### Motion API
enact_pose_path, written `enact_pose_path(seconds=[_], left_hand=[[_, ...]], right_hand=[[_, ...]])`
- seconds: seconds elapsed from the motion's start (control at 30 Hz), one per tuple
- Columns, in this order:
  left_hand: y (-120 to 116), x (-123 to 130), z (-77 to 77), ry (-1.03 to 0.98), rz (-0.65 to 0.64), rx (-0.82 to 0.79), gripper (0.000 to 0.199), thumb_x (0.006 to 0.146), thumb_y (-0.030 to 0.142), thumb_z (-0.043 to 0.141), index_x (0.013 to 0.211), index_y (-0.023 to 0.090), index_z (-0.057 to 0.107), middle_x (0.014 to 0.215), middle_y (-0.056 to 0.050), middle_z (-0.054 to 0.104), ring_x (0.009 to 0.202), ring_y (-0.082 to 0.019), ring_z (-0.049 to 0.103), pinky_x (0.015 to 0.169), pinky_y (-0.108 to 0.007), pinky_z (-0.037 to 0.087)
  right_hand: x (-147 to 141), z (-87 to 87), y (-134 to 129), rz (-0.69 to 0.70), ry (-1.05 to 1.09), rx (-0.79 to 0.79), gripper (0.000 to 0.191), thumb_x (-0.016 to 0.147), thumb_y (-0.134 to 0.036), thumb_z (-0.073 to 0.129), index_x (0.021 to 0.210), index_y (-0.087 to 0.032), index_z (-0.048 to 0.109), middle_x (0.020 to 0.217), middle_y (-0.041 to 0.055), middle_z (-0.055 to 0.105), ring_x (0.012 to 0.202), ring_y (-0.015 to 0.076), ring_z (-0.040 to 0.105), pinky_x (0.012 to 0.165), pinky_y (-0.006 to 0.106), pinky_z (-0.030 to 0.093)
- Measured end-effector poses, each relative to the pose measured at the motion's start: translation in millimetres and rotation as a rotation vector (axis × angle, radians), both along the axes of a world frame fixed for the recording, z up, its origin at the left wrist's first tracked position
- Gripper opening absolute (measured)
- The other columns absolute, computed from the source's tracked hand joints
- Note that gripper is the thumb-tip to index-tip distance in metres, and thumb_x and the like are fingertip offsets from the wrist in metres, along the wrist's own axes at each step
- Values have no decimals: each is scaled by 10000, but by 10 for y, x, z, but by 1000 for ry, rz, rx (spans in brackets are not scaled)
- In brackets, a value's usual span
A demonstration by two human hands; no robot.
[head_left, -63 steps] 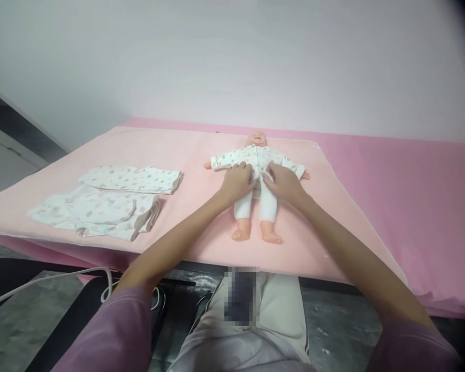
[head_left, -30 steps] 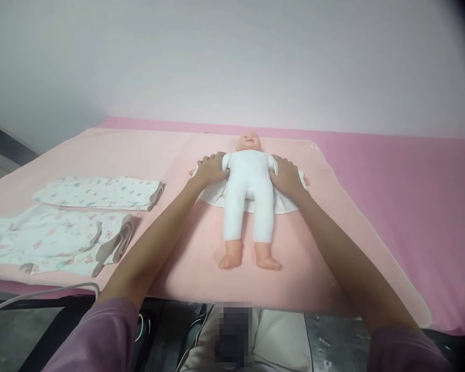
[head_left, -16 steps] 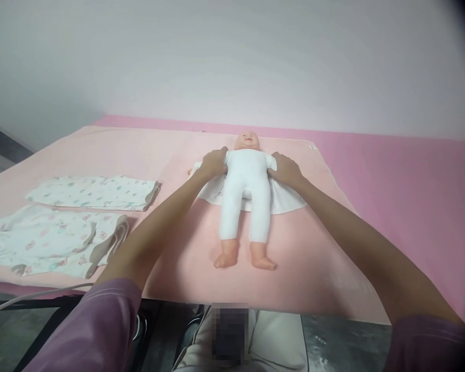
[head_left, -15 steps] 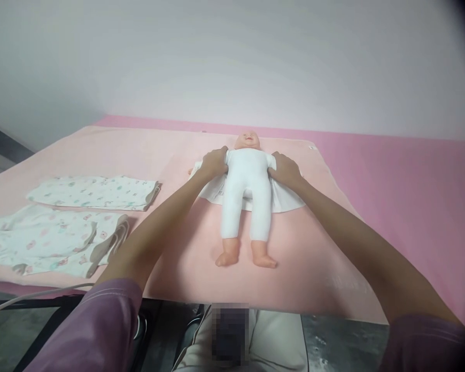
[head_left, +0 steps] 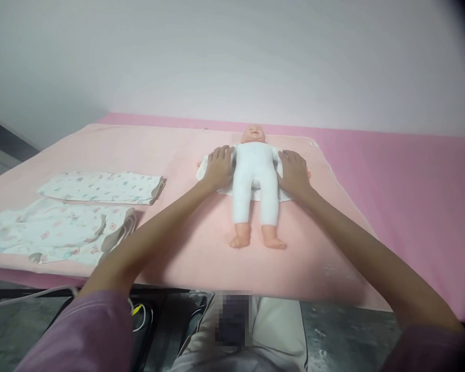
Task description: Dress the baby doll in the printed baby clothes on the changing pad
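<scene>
On its back lies a baby doll (head_left: 256, 166) with a white cloth body and bare plastic head and feet. A white garment (head_left: 257, 195) is spread beneath it, partly hidden by the doll and my hands. My left hand (head_left: 219, 168) lies along the doll's side at the left, fingers stretched out over its arm and the garment. At the other side my right hand (head_left: 294, 171) rests in the same way over the other arm. Both palms face down and neither hand grips anything I can see. The doll's fingertips show just beyond each hand.
Two folded printed baby garments lie at the left, the farther one (head_left: 103, 187) and the nearer one (head_left: 58, 230). All rest on a pale pink mat (head_left: 201, 268) over a darker pink surface (head_left: 414, 206). A white cable (head_left: 31, 297) hangs by the front left edge.
Both hands have opened from gripping beside the doll's upper body and now lie flat at its sides. The view has shifted slightly.
</scene>
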State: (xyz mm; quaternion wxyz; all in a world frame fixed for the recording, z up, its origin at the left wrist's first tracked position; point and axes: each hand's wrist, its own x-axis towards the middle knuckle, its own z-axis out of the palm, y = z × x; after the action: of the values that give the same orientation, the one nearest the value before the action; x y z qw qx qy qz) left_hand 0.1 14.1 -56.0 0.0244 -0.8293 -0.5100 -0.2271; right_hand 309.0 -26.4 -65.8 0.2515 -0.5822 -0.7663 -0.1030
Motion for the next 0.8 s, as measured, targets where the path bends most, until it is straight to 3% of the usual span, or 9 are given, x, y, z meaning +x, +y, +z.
enact_pose_path(seconds=[0.07,0.2,0.27,0.33,0.47,0.57,0.67,0.73,0.8], left_hand=[[-340,-129,-88,9,-55,-7,740,1018,353,661,1701,130,483,1774,-261,476,1577,-478,445,1272,-617,406],[-831,-266,-174,43,-104,-62,378,1067,360,623,1390,170,667,1468,-220,671,1282,-414,586,1076,-558,492],[-919,-280,-173,73,-122,-69,208,1088,316,581,1223,200,688,1298,-188,721,1156,-383,607,1004,-539,483],[-931,-284,-163,113,-142,-48,165,1118,292,535,1082,217,678,1135,-161,738,1065,-359,619,983,-533,458],[-899,-291,-160,161,-140,-19,275,1143,282,507,904,225,630,912,-123,716,919,-325,616,968,-534,419],[-913,-287,-167,142,-128,-5,220,1120,267,546,931,218,647,972,-139,739,970,-343,629,963,-533,426],[-938,-288,-153,106,-185,8,105,1072,234,602,1106,209,698,1197,-166,755,1158,-371,637,1004,-520,449],[-937,-302,-134,96,-235,-23,149,1064,237,612,1172,215,711,1244,-162,747,1191,-364,638,1028,-510,460],[-917,-325,-113,104,-269,-58,165,1071,255,609,1178,220,730,1224,-155,748,1172,-355,648,1028,-505,466]], right_hand=[[34,-82,-348,75,-13,5,440,1067,-334,556,1452,-144,647,1523,258,657,1385,451,560,1166,612,463],[59,-231,-809,143,25,-121,195,967,-231,579,1141,-194,657,1164,182,701,997,358,605,856,475,474],[72,-258,-864,178,70,-150,113,938,-209,582,1045,-218,617,1080,147,688,908,324,581,797,441,432],[106,-249,-852,213,116,-180,30,970,-236,590,956,-239,564,959,97,666,838,294,559,783,423,406],[215,-223,-811,267,188,-257,259,1047,-291,595,828,-241,467,763,20,598,735,238,538,772,395,386],[265,-251,-806,265,159,-164,176,1039,-295,620,877,-239,580,843,55,676,821,271,603,826,419,446],[280,-296,-802,286,111,-21,176,1049,-327,635,1125,-214,747,1208,162,779,1152,374,675,1025,528,535],[292,-321,-798,353,117,-62,288,1087,-344,598,1268,-213,780,1451,178,754,1358,395,660,1166,585,542],[312,-338,-799,413,135,-186,340,1136,-369,537,1305,-238,801,1559,145,732,1453,375,654,1237,599,546]])
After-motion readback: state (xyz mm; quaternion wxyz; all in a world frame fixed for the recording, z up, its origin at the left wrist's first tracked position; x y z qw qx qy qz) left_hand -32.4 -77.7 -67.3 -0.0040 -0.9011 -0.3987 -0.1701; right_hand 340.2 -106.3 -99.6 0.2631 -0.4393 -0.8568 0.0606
